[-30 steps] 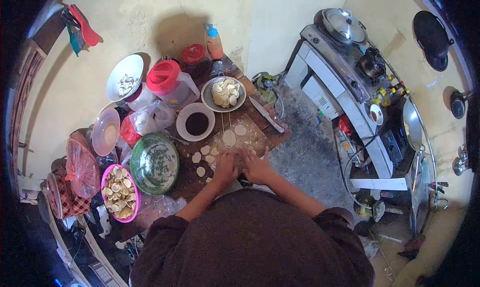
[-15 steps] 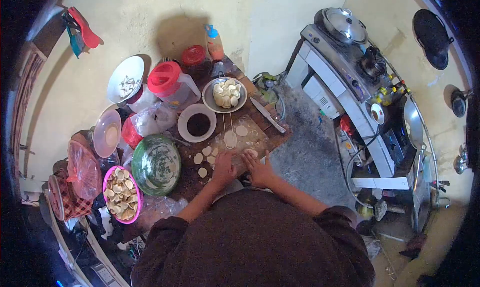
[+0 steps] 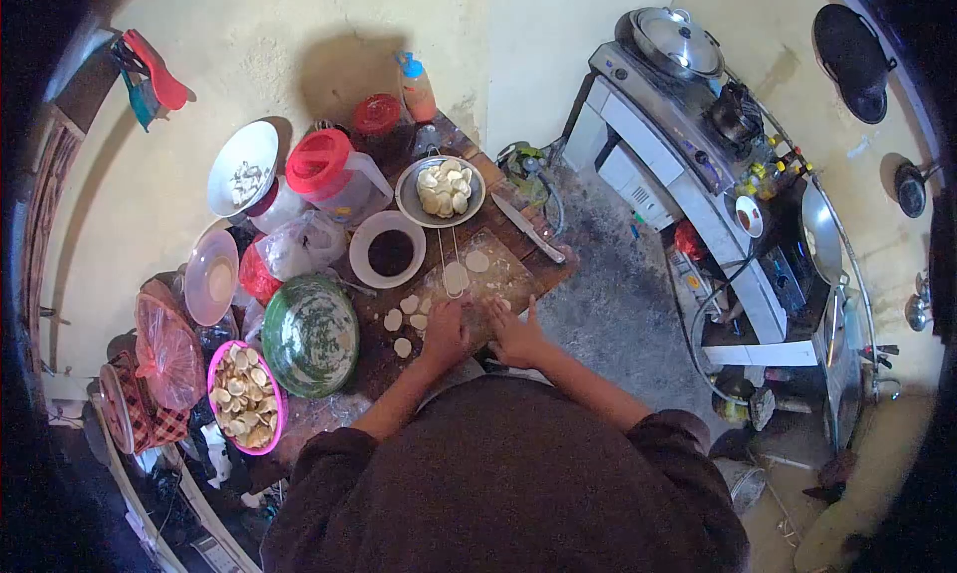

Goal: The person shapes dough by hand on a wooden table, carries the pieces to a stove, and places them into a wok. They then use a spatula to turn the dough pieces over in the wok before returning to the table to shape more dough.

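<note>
Below, we see the left hand [image 3: 445, 332] and right hand [image 3: 515, 334] pressed side by side on the floured board [image 3: 498, 274], palms down. Whether they pinch dough we cannot tell (fingers hidden); cut dough rounds [image 3: 404, 319] lie just beside, within reach.

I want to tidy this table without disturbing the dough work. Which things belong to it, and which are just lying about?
In use: left hand and right hand on the board; dough rounds; metal bowl; pink bowl.

Lying about: knife, red-lidded jug, bottle, green bowl.
</note>
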Action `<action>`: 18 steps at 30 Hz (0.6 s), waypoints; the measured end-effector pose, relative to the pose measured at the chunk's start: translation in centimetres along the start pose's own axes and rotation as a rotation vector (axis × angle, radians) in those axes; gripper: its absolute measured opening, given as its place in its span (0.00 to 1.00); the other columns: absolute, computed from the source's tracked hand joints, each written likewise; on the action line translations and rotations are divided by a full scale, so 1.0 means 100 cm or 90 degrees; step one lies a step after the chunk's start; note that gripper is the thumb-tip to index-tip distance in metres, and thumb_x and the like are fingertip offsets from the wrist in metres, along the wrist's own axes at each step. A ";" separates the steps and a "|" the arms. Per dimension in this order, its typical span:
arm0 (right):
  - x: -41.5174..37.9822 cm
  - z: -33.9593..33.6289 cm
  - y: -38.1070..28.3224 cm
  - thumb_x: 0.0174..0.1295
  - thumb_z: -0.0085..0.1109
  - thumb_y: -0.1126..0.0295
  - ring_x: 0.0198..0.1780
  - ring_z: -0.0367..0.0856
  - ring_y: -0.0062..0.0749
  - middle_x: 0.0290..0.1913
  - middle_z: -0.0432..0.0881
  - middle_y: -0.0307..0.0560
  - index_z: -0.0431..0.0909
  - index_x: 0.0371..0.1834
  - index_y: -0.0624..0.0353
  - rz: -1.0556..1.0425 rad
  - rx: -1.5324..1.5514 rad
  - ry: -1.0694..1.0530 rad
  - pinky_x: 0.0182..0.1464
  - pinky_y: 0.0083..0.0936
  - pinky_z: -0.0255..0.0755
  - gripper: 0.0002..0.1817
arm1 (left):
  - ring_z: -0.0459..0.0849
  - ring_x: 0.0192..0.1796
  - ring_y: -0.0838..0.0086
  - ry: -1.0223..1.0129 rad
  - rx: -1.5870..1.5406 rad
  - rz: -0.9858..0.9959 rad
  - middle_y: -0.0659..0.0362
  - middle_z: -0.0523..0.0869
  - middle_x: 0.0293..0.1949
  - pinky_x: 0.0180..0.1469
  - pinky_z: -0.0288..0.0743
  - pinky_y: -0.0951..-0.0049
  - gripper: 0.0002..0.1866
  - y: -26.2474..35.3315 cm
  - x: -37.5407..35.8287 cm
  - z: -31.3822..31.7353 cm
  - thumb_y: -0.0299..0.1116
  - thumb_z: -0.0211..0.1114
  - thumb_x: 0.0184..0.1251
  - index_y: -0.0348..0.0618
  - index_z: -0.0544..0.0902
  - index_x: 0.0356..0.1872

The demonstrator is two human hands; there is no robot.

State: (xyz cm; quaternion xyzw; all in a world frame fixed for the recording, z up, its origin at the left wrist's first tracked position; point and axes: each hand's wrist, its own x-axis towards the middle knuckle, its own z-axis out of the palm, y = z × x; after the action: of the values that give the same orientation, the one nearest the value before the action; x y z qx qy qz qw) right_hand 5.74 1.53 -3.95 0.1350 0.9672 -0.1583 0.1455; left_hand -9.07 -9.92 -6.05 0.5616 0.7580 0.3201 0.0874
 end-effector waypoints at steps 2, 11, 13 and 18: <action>0.001 -0.006 0.001 0.59 0.48 0.54 0.76 0.38 0.37 0.75 0.41 0.47 0.35 0.73 0.60 0.028 0.025 0.020 0.64 0.71 0.22 0.45 | 0.71 0.53 0.49 -0.001 0.009 0.013 0.43 0.76 0.46 0.58 0.60 0.51 0.28 0.005 0.009 -0.008 0.24 0.57 0.44 0.35 0.69 0.54; 0.002 -0.006 0.009 0.60 0.47 0.59 0.73 0.49 0.42 0.73 0.50 0.51 0.39 0.73 0.56 0.015 0.095 0.064 0.63 0.74 0.25 0.40 | 0.74 0.46 0.48 0.005 -0.030 -0.018 0.44 0.77 0.44 0.50 0.66 0.53 0.27 0.019 0.016 0.000 0.25 0.59 0.46 0.37 0.70 0.54; 0.003 -0.010 0.020 0.61 0.46 0.62 0.71 0.53 0.45 0.72 0.53 0.51 0.41 0.73 0.56 0.067 0.196 0.052 0.63 0.72 0.28 0.38 | 0.76 0.44 0.48 -0.032 -0.005 -0.059 0.45 0.78 0.42 0.46 0.69 0.53 0.26 0.026 0.025 0.000 0.26 0.59 0.49 0.38 0.70 0.54; -0.026 -0.007 0.043 0.64 0.43 0.68 0.64 0.65 0.50 0.67 0.62 0.55 0.47 0.72 0.56 0.180 0.362 0.310 0.66 0.58 0.45 0.32 | 0.78 0.41 0.50 -0.025 0.031 -0.024 0.46 0.79 0.39 0.43 0.72 0.53 0.23 0.032 0.032 0.003 0.27 0.58 0.51 0.40 0.72 0.53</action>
State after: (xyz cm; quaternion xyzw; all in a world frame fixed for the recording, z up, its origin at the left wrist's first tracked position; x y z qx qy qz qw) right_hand 9.24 5.13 -3.58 0.3350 0.8629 -0.3617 -0.1110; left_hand -7.52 -6.40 -3.70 0.5555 0.7738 0.2893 0.0945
